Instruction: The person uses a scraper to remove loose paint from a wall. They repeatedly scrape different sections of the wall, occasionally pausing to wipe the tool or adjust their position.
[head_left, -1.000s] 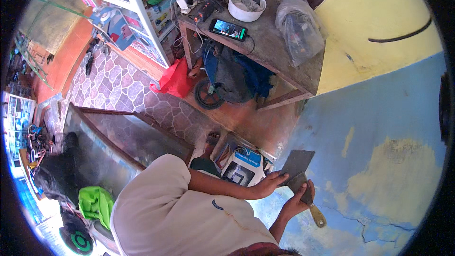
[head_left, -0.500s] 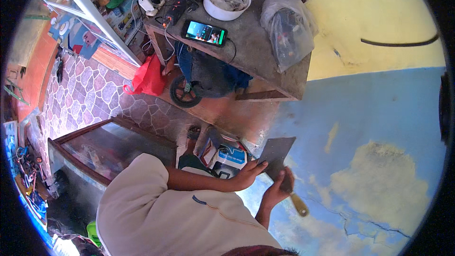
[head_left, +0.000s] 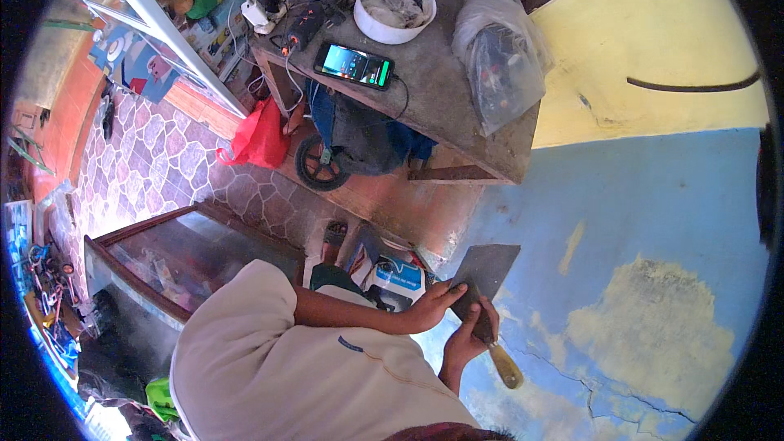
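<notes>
A wide metal scraper (head_left: 492,264) with a yellow wooden handle (head_left: 507,370) lies flat against the blue wall (head_left: 653,212). My right hand (head_left: 467,343) grips the scraper where the blade meets the handle. My left hand (head_left: 431,307) rests its fingers on the lower left part of the blade and presses it to the wall. Below and to the right of the blade the paint is worn to yellowish patches, with cracks in it.
A concrete table (head_left: 457,106) above carries a lit phone (head_left: 354,64), a white bowl (head_left: 397,5) and a plastic bag (head_left: 498,49). Under it are a red bag (head_left: 260,137) and a small wheel (head_left: 317,165). A glass cabinet (head_left: 188,249) stands left, with a box (head_left: 398,278) by my feet.
My head has turned, so the table and wall have slid down and left in view. Both hands keep their hold on the scraper against the wall.
</notes>
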{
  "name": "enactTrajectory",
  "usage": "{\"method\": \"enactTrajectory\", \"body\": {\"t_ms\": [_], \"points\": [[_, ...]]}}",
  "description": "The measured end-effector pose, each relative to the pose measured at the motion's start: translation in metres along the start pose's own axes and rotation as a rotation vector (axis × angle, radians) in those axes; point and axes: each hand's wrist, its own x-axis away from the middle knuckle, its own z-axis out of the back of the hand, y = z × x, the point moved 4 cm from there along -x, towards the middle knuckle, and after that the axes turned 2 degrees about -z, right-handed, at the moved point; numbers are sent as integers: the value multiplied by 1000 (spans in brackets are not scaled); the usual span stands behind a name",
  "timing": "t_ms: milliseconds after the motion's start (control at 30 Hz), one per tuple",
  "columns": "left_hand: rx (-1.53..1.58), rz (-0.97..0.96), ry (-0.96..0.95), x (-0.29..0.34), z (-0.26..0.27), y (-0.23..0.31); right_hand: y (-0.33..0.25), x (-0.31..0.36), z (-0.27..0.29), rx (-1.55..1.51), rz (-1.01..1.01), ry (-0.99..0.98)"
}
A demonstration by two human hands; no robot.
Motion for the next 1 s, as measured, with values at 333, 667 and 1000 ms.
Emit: {"method": "enactTrajectory", "body": {"t_ms": [333,667,1000], "points": [[-262,27,11,-9,-33,7,13,-6,36,-77,-121,173],[-286,61,-74,-10,-76,-23,48,-5,84,-177,-55,200],[-609,-174,-96,-12,-99,-65,78,5,135,-340,-76,312]]}}
